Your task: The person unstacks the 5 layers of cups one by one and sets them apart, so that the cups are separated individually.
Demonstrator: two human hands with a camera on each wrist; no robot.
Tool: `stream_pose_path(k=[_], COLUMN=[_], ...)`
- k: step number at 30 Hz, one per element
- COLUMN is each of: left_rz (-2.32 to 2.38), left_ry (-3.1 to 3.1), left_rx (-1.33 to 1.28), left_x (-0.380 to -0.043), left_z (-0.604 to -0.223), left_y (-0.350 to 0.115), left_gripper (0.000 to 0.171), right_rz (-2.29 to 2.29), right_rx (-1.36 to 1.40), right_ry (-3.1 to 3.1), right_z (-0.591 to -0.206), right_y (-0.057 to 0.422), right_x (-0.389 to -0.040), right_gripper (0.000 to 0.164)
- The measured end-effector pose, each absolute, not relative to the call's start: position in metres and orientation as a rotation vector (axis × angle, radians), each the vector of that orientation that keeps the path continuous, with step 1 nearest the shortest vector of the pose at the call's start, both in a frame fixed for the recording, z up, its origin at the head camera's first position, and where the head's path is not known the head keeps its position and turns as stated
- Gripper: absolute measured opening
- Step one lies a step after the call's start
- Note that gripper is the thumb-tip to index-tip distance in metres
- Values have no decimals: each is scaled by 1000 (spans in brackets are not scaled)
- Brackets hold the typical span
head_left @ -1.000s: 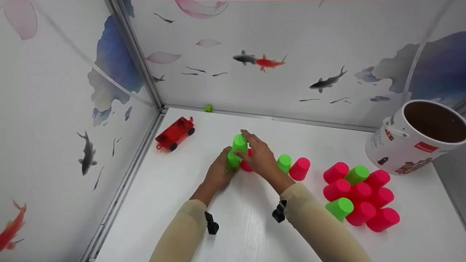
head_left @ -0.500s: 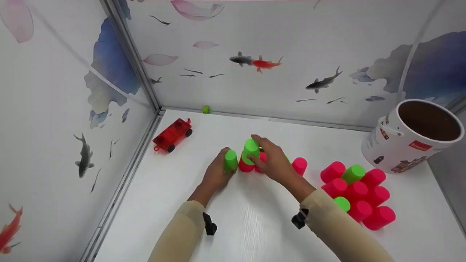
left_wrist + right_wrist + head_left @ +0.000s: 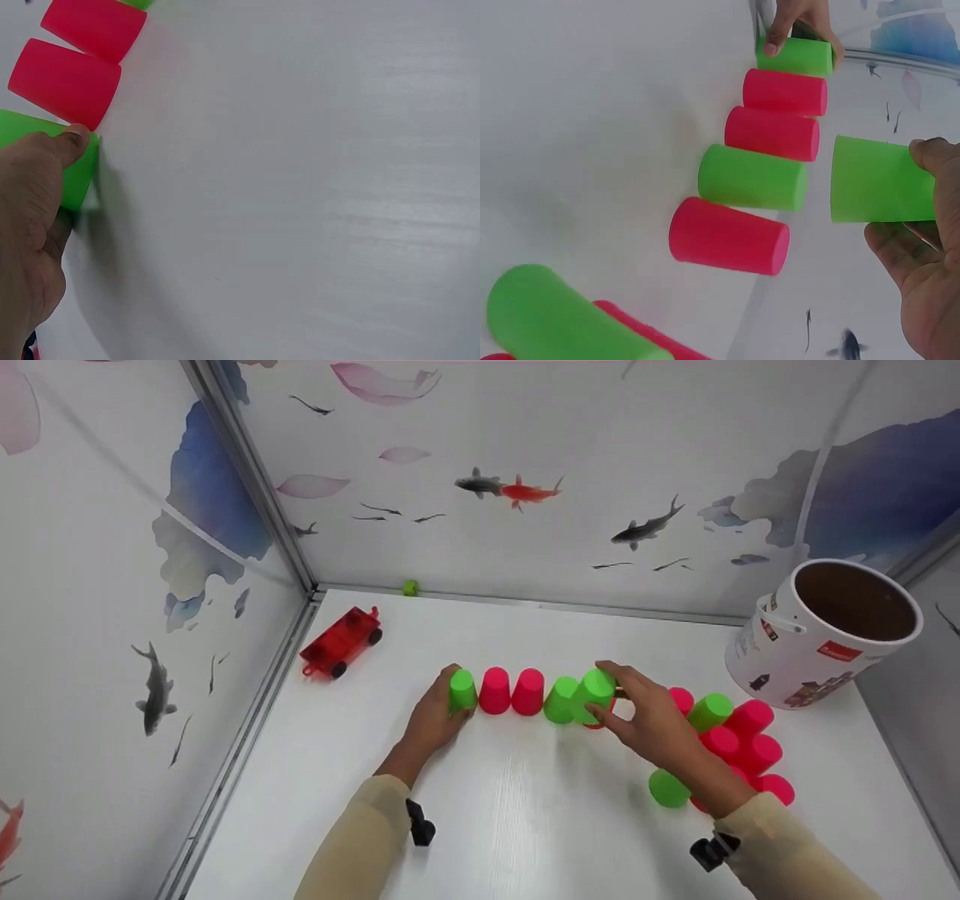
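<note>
At the left end of a row of upside-down plastic cups, my left hand [image 3: 435, 716] grips a green cup [image 3: 463, 691], thumb against its side in the left wrist view. Beside it stand a red cup [image 3: 495, 691], another red cup [image 3: 529, 693] and a green cup [image 3: 560, 701]. A last red cup [image 3: 730, 236] ends the row, mostly hidden in the head view. My right hand [image 3: 652, 727] pinches a second green cup [image 3: 881, 180] between thumb and fingers. In the right wrist view that cup is held apart from the row, above it.
A cluster of several red and green cups [image 3: 710, 711] stands at the right, partly behind my right forearm. Behind it is a white bucket [image 3: 780, 660] with a handle. A red toy wagon [image 3: 341, 643] sits far left, and a small green piece [image 3: 410, 588] lies by the back wall.
My right hand has lifted the upper green cup off the one in my left hand and carried it right along the row. My left hand keeps its grip. The head view has shifted slightly.
</note>
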State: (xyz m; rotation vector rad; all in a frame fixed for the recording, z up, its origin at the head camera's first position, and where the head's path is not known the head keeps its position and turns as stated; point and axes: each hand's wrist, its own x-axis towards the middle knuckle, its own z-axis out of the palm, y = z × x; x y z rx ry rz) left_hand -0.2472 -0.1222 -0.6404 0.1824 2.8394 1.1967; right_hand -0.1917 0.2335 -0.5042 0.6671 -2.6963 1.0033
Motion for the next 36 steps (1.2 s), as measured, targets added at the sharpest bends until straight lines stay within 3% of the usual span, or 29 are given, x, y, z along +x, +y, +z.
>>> stream_pose_path(k=[16, 36], left_rz=[1209, 1242], left_ry=[2827, 2839], left_rx=[188, 222], left_x=[-244, -247], left_z=[-642, -640], left_y=[-120, -122], left_gripper=[82, 80], right_rz=[1020, 1009], right_rx=[352, 378], right_ry=[-2768, -2736], right_z=[-500, -527], right_y=[322, 349], right_x=[-136, -86], right_gripper=[74, 70])
